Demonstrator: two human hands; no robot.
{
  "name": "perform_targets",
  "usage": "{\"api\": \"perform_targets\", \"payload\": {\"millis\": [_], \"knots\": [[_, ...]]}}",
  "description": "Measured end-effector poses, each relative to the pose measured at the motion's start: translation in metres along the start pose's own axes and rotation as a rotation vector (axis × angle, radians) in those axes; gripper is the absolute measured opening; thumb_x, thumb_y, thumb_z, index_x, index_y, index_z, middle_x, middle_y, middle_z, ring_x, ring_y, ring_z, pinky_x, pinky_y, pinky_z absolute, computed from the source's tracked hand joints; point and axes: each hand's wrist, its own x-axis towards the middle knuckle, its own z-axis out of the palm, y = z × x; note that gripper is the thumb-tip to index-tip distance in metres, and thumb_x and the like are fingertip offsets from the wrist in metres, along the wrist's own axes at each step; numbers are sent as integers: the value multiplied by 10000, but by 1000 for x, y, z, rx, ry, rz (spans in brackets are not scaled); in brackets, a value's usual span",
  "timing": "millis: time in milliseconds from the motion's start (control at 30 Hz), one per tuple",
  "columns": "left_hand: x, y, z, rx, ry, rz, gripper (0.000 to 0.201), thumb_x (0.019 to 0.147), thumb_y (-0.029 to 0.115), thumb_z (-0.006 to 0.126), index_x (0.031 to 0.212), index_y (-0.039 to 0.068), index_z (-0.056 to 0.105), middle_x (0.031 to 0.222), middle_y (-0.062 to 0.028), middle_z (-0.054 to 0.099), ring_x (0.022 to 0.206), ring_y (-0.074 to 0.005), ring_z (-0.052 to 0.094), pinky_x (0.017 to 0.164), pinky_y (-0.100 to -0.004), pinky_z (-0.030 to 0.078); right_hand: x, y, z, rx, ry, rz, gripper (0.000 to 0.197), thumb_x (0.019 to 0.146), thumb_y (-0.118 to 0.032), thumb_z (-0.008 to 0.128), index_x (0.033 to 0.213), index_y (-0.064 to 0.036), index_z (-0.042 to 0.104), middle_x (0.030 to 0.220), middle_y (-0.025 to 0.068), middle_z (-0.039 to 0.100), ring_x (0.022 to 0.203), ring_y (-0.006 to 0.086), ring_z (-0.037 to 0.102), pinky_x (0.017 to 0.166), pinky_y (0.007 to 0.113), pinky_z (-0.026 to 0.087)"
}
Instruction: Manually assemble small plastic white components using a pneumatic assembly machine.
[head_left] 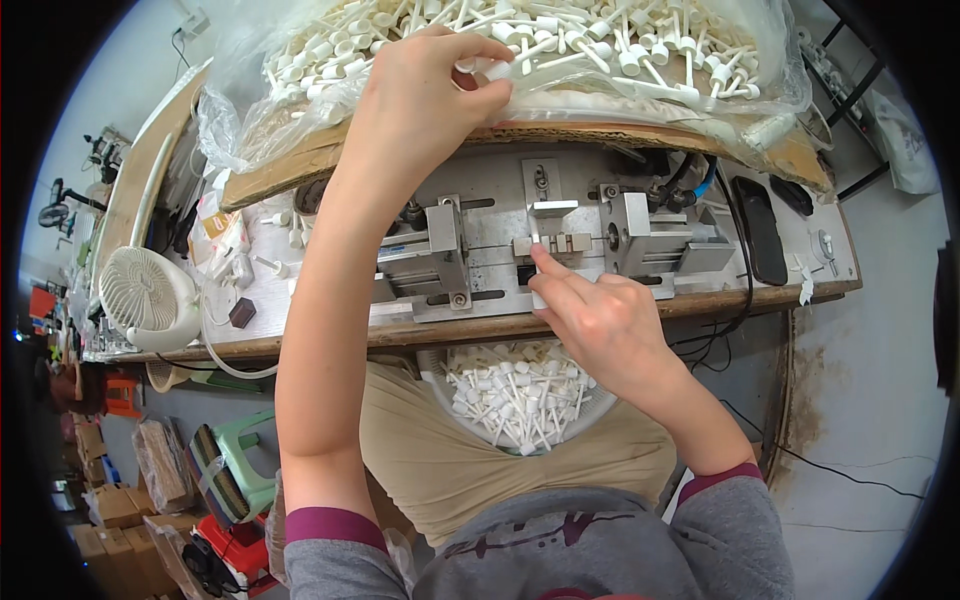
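White plastic stem (537, 262) stands upright in the metal jig (545, 243), pinched by the right hand (590, 320); left hand (425, 95), farther off, grips another in the bag (520, 50)

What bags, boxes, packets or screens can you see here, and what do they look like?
Clear plastic bag: top, on cardboard, full of white plastic stick parts; the left hand reaches into it.
Dark phone: flat on the bench, right of the metal jig; black screen.
Brown cardboard boxes: floor, lower left.
Small packets: bench left, orange and white.
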Motion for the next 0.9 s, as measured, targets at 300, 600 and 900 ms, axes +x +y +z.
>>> {"api": "perform_targets", "payload": {"millis": [300, 600, 900], "knots": [[-94, 65, 7, -392, 105, 15, 332, 800, 2, 754, 1129, 35, 731, 1098, -129, 698, 955, -164, 683, 730, -252, 574, 9, -14, -26, 524, 568, 129, 490, 689, 21, 808, 1148, 8, 636, 980, 146, 680, 740, 229, 657, 635, 307, 555], [-151, 70, 15, -248, 110, -119, 345, 897, -100, 608, 1221, -3, 672, 1152, -144, 673, 954, -192, 699, 804, -277, 567, -8, -9, -29, 488, 372, 155, 295, 761, 27, 758, 1043, -8, 678, 1009, 119, 669, 856, 231, 681, 711, 309, 579], [-160, 63, 10, -331, 168, -184, 411, 718, -116, 787, 1111, -31, 704, 1027, -80, 628, 891, -158, 688, 790, -268, 615, -5, -6, -5, -24, 5, -11, 170, 738, -86, 677, 881, -17, 615, 1188, 197, 685, 555, 210, 658, 546, 304, 532]]}}
